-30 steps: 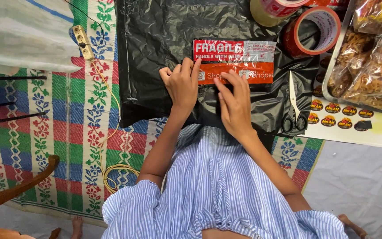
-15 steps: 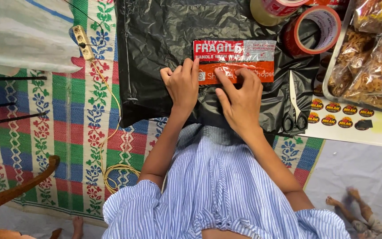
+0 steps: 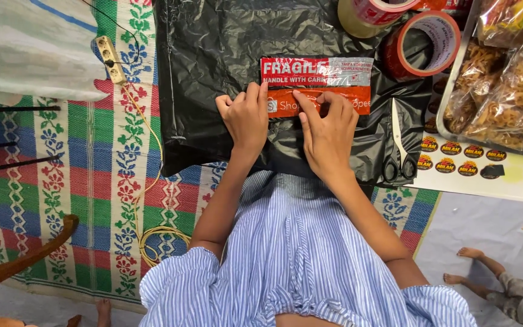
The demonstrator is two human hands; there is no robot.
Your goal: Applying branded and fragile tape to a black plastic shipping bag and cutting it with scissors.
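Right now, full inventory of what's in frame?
black plastic parcel: 1, black, centre on mat
warning tape strips: 2, red and orange, on parcel
tape rolls: 2, red-white, top right
scissors: 1, black handles, right of parcel
sticker sheet: 1, white with round stickers, right
tray of bagged snacks: 1, metal, upper right
power strip: 1, cream, upper left
woven mat: 1, striped green-red, underneath
left hand: pressing tape
right hand: pressing tape

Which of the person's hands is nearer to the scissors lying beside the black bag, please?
Right. The right hand presses the red tape strip just left of the scissors; the left hand lies farther left.
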